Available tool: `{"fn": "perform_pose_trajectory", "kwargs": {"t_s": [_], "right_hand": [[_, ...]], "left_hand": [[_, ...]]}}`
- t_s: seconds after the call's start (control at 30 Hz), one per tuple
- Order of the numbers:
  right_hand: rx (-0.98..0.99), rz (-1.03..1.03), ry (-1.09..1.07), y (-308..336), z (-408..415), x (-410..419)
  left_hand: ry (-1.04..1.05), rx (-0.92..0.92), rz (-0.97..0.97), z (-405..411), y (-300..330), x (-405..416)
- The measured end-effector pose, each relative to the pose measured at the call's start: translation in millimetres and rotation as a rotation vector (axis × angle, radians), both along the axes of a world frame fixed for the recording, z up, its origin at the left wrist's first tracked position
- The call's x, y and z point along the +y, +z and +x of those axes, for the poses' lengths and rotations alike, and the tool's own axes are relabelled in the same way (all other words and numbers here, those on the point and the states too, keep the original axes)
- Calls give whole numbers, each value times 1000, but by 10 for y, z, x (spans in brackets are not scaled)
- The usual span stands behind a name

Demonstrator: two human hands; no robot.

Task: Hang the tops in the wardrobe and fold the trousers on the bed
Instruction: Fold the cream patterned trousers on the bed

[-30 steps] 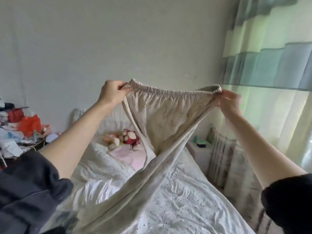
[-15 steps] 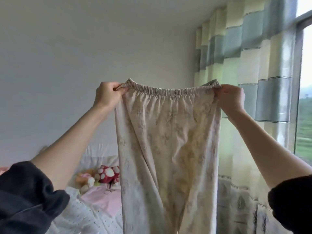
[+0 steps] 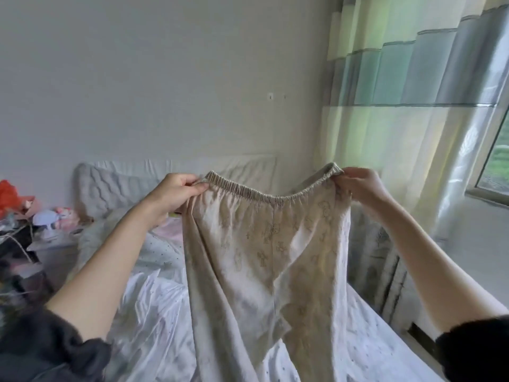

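A pair of beige patterned trousers [image 3: 264, 260] with an elastic waistband hangs in front of me over the bed [image 3: 154, 312]. My left hand [image 3: 176, 193] pinches the left end of the waistband. My right hand [image 3: 360, 186] pinches the right end. The waistband sags a little between them. Both legs drop down out of the bottom of the view, over the white dotted sheet.
A padded grey headboard [image 3: 110, 186] stands against the wall. A cluttered side table [image 3: 24, 230] with red and pink items is at the left. Striped curtains [image 3: 413, 106] and a window sill [image 3: 484, 194] are at the right, with a radiator [image 3: 385, 260] below.
My hands have come down with the trousers from high in front of the wall to just above the bed. The view has tilted down too, showing the bed and headboard again.
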State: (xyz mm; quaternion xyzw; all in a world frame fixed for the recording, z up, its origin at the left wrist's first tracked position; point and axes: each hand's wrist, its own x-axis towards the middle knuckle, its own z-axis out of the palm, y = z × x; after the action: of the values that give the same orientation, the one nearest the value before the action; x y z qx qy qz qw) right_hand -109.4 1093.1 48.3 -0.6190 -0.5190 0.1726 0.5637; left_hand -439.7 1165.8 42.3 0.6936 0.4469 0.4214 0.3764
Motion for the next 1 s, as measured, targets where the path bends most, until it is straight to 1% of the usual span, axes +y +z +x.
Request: {"fn": "perform_pose_trajectory", "kwargs": {"t_s": [0.07, 0.1, 0.13, 0.2, 0.23, 0.33, 0.4, 0.43, 0.5, 0.57, 0.63, 0.73, 0.8, 0.83, 0.87, 0.93, 0.97, 1.0], "right_hand": [[42, -95, 85, -282, 4, -28], [60, -159, 140, -476, 2, -37], [60, -201, 192, -486, 15, -54], [64, -385, 325, -678, 55, -2], [52, -481, 389, -724, 87, 19], [-22, -759, 558, -955, 147, 220], [-85, -842, 608, -1122, 152, 394], [-80, -856, 610, -1223, 154, 514], [-63, -828, 549, -1429, 168, 766], [-66, -773, 395, -1669, 186, 1124], [-17, -689, 210, -1907, 191, 1584], [70, -525, 10, -2203, 174, 2288], [150, -483, -7, -2458, 100, 2659], [162, -488, 13, -2636, 51, 2752], [123, -492, 38, -2766, -4, 2771], [-16, -547, 73, -3174, -102, 2675], [-61, -583, 104, -3395, -138, 2565], [-63, -629, 135, -3593, -166, 2454]], "left_hand": [[-81, 61, -99, -109, -235, -3], [-137, 100, -180, -175, -405, 4], [-193, 148, -236, -236, -419, 19], [-295, 272, -403, -342, -628, 76], [-344, 325, -459, -385, -695, 95], [-440, 381, -617, -421, -946, 241], [-433, 424, -644, -381, -1115, 381], [-391, 433, -627, -343, -1218, 484], [-234, 420, -529, -255, -1431, 720], [-33, 412, -390, -128, -1661, 1048], [131, 399, -257, 36, -1893, 1477], [329, 300, -154, 325, -2138, 2158], [398, 284, -156, 488, -2394, 2520], [406, 313, -171, 536, -2587, 2594], [385, 349, -182, 560, -2739, 2606], [343, 399, -269, 551, -3203, 2476], [317, 421, -332, 513, -3440, 2340], [303, 430, -405, 468, -3669, 2209]]}}
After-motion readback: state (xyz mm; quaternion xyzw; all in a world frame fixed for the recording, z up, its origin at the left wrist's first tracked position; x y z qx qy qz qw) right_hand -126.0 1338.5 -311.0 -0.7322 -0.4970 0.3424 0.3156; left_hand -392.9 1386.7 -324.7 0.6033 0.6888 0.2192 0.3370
